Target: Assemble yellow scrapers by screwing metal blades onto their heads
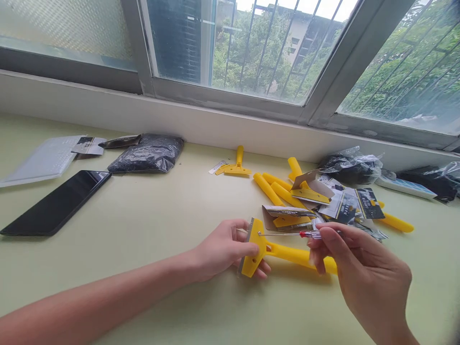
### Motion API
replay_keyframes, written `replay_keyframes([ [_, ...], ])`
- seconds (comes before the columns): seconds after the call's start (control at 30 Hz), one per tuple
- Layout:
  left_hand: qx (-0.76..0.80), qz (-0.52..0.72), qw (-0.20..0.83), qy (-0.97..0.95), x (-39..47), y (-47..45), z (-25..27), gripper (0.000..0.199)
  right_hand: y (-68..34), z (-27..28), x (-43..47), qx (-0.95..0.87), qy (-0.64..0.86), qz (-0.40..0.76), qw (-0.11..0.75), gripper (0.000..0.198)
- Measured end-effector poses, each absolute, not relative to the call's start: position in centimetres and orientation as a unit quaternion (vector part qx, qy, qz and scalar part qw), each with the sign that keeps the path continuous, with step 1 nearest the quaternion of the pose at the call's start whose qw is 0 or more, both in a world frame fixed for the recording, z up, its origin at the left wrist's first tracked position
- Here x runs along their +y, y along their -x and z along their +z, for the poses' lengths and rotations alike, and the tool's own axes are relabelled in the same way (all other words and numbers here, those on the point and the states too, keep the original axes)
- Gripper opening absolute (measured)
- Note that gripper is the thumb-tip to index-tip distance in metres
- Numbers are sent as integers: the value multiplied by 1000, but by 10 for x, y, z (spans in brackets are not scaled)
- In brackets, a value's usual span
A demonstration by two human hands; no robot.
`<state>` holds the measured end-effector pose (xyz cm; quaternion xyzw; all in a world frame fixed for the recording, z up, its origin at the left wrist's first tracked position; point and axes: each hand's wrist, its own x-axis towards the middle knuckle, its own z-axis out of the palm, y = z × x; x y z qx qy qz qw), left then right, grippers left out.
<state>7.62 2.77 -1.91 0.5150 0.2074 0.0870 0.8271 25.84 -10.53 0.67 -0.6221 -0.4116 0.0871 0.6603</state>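
Between thumb and fingers, my left hand (pixel 230 249) grips the head of a yellow scraper (pixel 256 249), whose metal blade edge faces left. The scraper's handle stretches right, passing behind my right hand (pixel 370 268). That hand is closed round a small screwdriver (pixel 283 234) with a clear and red handle. Its thin shaft points left, and the tip meets or nearly meets a screw in the upper part of the scraper head. A second hole shows lower on the head, beside my left thumb.
Behind my hands lies a pile of yellow scrapers (pixel 287 191) with card packaging (pixel 345 206). A disassembled scraper (pixel 237 165) rests near the window wall. To the left are a black phone-like slab (pixel 57 203), a dark plastic-wrapped bundle (pixel 151 153) and a white envelope (pixel 43 158).
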Motion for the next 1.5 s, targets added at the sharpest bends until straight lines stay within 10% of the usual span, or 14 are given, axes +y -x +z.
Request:
replay_keyframes([
  [0.2, 217, 90, 829, -507, 27, -77, -18, 36, -269, 3, -104, -367, 612, 168, 680, 20],
  [1.1, 213, 95, 832, -503, 26, -77, -14, 41, -259, 17, -108, -629, 534, -124, 551, 28],
  [1.5, 207, 90, 851, -475, 29, -75, -15, 38, -235, 36, -72, -667, 480, 137, 553, 33],
])
